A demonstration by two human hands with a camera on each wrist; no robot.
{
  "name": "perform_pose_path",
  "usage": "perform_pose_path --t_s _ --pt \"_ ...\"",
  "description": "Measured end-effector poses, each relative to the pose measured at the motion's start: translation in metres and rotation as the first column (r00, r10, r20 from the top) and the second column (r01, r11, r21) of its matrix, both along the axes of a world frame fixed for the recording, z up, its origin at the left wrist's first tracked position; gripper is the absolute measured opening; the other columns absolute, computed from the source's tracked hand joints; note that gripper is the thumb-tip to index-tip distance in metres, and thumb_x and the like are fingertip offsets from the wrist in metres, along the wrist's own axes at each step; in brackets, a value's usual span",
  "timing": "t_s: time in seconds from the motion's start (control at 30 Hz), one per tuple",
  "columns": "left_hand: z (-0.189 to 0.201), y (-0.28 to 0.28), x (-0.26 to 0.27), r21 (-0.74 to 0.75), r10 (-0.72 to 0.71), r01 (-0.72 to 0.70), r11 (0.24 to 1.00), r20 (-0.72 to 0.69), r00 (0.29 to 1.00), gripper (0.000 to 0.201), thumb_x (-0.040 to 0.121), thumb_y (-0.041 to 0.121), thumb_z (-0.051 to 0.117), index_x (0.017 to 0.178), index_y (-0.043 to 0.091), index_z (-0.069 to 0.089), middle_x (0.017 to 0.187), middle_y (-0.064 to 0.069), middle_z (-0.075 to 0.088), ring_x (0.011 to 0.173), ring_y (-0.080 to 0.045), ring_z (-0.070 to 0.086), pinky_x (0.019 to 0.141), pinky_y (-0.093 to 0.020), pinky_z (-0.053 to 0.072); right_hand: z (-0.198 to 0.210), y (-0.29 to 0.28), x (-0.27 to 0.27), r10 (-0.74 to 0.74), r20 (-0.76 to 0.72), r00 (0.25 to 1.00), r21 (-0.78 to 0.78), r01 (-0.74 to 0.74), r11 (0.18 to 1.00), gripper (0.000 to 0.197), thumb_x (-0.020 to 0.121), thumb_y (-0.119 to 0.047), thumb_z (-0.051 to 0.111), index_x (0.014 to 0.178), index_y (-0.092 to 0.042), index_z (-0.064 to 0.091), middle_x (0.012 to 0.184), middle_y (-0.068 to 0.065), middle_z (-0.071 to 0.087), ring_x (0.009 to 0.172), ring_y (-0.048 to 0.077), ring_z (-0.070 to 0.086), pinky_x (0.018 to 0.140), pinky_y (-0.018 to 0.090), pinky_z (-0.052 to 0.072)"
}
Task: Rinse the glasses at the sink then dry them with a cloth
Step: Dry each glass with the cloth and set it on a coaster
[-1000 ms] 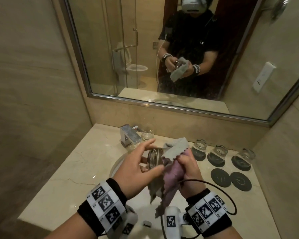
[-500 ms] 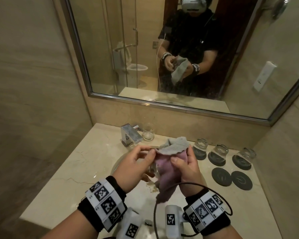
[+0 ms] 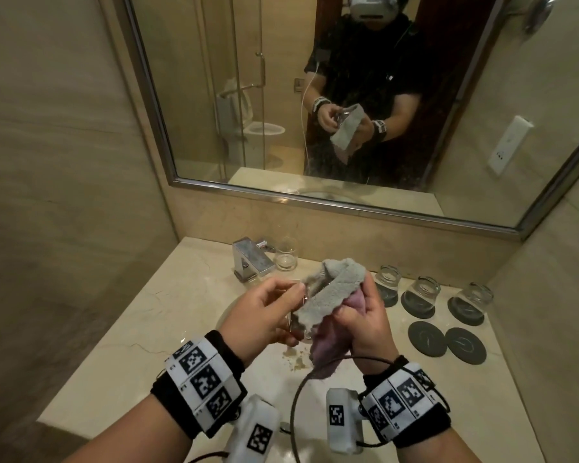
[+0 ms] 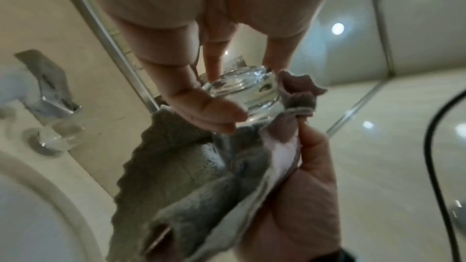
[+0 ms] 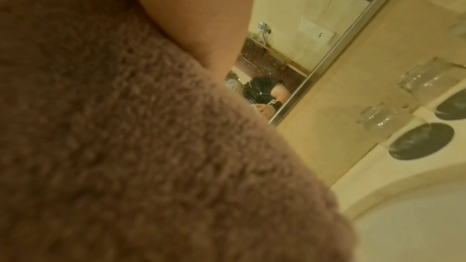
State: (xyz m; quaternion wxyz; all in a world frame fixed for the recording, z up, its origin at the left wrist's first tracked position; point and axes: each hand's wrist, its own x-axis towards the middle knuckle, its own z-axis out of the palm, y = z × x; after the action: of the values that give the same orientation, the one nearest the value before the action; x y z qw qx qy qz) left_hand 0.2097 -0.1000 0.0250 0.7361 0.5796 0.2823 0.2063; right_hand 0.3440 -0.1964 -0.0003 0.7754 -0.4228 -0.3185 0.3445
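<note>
Above the sink (image 3: 228, 315) my left hand (image 3: 264, 315) grips a clear glass (image 4: 244, 91) by its thick base, thumb and fingers curled round it. My right hand (image 3: 358, 322) grips a grey and pink cloth (image 3: 335, 292) that wraps the glass's open end, so most of the glass is hidden in the head view. The cloth (image 5: 151, 146) fills the right wrist view. Three glasses (image 3: 386, 279) (image 3: 423, 290) (image 3: 472, 297) stand upside down on dark coasters at the right. Another glass (image 3: 285, 253) stands upright beside the faucet (image 3: 251, 259).
Two bare dark coasters (image 3: 427, 339) (image 3: 465, 345) lie on the marble counter (image 3: 168, 312) at the right front. A wall mirror (image 3: 348, 95) hangs behind the counter. Walls close in left and right. A black cable (image 3: 301, 392) loops under my right wrist.
The cloth has been worked over and round the glass's mouth, covering more of it. My left hand has shifted its fingers round the glass's base. Both hands stay over the sink.
</note>
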Motion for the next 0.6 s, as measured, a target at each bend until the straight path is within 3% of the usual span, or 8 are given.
perform_pose_path --t_s 0.07,0.17,0.23,0.3,0.37,0.4,0.5,0.6 --pt "-0.003 -0.001 -0.002 0.215 0.017 -0.015 0.976 -0.004 1.000 0.034 0.078 0.048 0.074 0.103 0.027 0.065 0.091 0.001 0.066 0.065 -0.027 0.066 0.059 -0.037 0.057 0.001 -0.001 0.000 0.002 -0.039 0.999 -0.003 -0.002 1.000 0.052 0.064 -0.008 0.063 0.114 -0.006 0.051 0.096 0.002 0.072 0.089 0.017 0.067 0.078 0.031 0.055" --pt "-0.009 -0.001 -0.008 0.647 0.035 0.014 0.763 -0.062 0.997 0.039 0.079 0.043 0.068 0.117 0.037 0.058 0.091 0.013 0.064 0.072 -0.015 0.064 0.065 -0.026 0.054 0.005 0.000 0.002 0.047 -0.157 0.986 -0.048 -0.056 0.997 0.049 0.071 -0.009 0.054 0.119 0.004 0.050 0.098 0.014 0.069 0.084 0.022 0.069 0.070 0.030 0.056" --pt "-0.008 -0.003 -0.006 0.541 0.032 -0.003 0.841 -0.044 0.999 0.046 0.076 0.051 0.070 0.118 0.038 0.057 0.106 0.012 0.063 0.076 -0.017 0.066 0.065 -0.028 0.055 0.005 0.000 0.003 0.040 -0.165 0.986 -0.047 -0.048 0.998 0.047 0.071 -0.008 0.055 0.117 0.000 0.052 0.098 0.013 0.070 0.084 0.024 0.069 0.070 0.032 0.057" --pt "-0.002 -0.006 0.000 0.181 0.040 -0.040 0.983 0.005 0.999 0.049 0.074 0.055 0.072 0.113 0.028 0.060 0.108 0.000 0.063 0.069 -0.023 0.066 0.057 -0.030 0.055 0.004 -0.002 0.004 -0.014 -0.120 0.993 -0.029 0.011 1.000 0.047 0.066 -0.008 0.062 0.113 -0.010 0.055 0.096 0.006 0.072 0.086 0.022 0.069 0.074 0.032 0.057" --pt "0.004 -0.005 0.005 -0.074 0.079 -0.078 0.994 0.004 0.997 0.043 0.075 0.047 0.066 0.106 0.017 0.062 0.098 -0.007 0.063 0.058 -0.025 0.059 0.047 -0.027 0.050 0.004 -0.003 0.000 -0.030 -0.097 0.995 0.001 0.030 1.000 0.053 0.060 -0.013 0.066 0.112 -0.017 0.055 0.096 0.001 0.072 0.087 0.020 0.068 0.077 0.033 0.057" --pt "0.005 -0.003 0.007 -0.081 0.088 -0.088 0.993 -0.006 0.996 0.036 0.079 0.043 0.066 0.102 0.016 0.063 0.095 -0.007 0.063 0.055 -0.025 0.058 0.046 -0.028 0.049 0.004 -0.003 0.000 -0.022 -0.110 0.994 0.017 0.024 1.000 0.054 0.059 -0.012 0.066 0.112 -0.017 0.055 0.095 0.000 0.072 0.086 0.019 0.068 0.076 0.033 0.057" --pt "0.003 -0.002 0.004 0.230 0.078 -0.078 0.970 0.006 0.997 0.027 0.082 0.039 0.072 0.104 0.027 0.063 0.096 0.004 0.063 0.060 -0.027 0.062 0.058 -0.038 0.056 0.004 0.001 0.001 0.015 -0.236 0.972 0.017 -0.011 1.000 0.049 0.066 -0.004 0.061 0.113 -0.006 0.051 0.097 0.013 0.069 0.086 0.029 0.065 0.080 0.047 0.057" --pt "-0.003 0.000 -0.003 0.690 0.026 0.018 0.723 -0.053 0.998 0.041 0.080 0.032 0.073 0.116 0.039 0.056 0.103 0.012 0.061 0.076 -0.011 0.062 0.067 -0.024 0.056 0.001 0.005 0.006 0.036 -0.349 0.937 -0.023 -0.047 0.999 0.053 0.066 -0.019 0.076 0.111 -0.004 0.053 0.111 0.029 0.056 0.105 0.046 0.051 0.100 0.074 0.029"
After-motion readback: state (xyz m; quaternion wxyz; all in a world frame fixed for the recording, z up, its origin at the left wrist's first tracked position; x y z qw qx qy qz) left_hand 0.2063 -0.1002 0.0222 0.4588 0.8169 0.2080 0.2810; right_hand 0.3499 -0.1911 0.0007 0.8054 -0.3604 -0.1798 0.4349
